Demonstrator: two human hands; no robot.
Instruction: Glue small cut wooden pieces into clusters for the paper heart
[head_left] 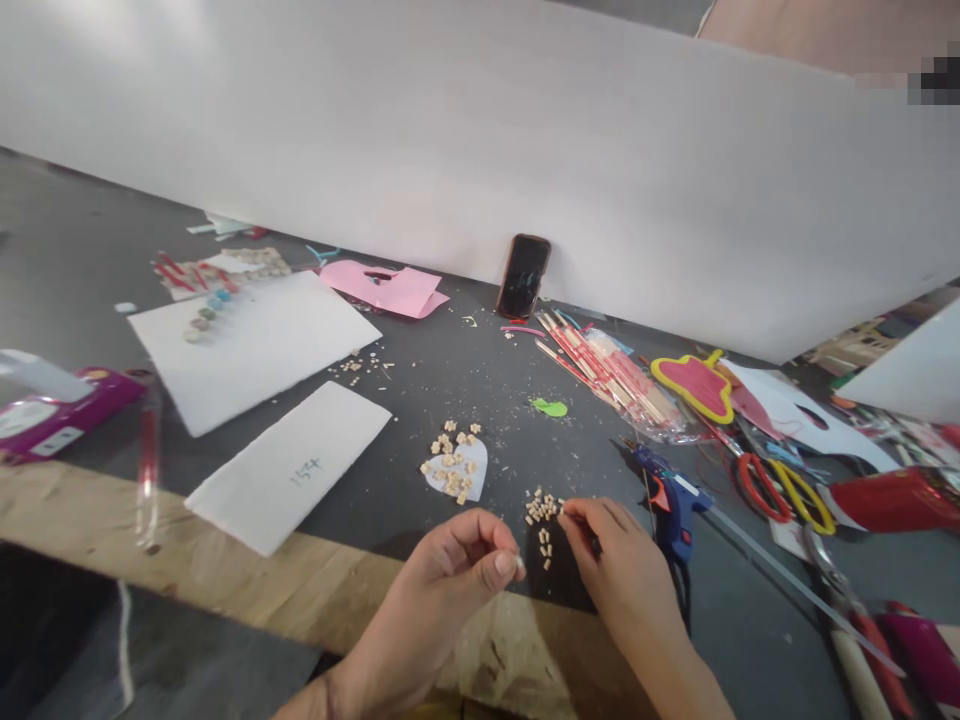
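My left hand (466, 572) is closed in a pinch near the table's front edge, with a tiny pale wooden piece (520, 566) at its thumb and fingertip. To its right, my right hand (616, 560) reaches down to a small pile of short cut wooden pieces (541, 507), its thumb and forefinger pinched at the pile's right edge. Several loose pieces (545, 548) lie in a short row between the hands. Beyond my left hand, small flower-like wooden clusters (452, 462) rest on and around a white heart-shaped paper (477, 484).
A blue glue gun (679, 505) lies right of my right hand, beside scissors (763, 487) and a red can (896, 500). Bundled sticks (600, 370) and a propped phone (523, 276) are farther back. White boards (292, 465), pink paper (386, 288) and a purple device (67, 412) lie left.
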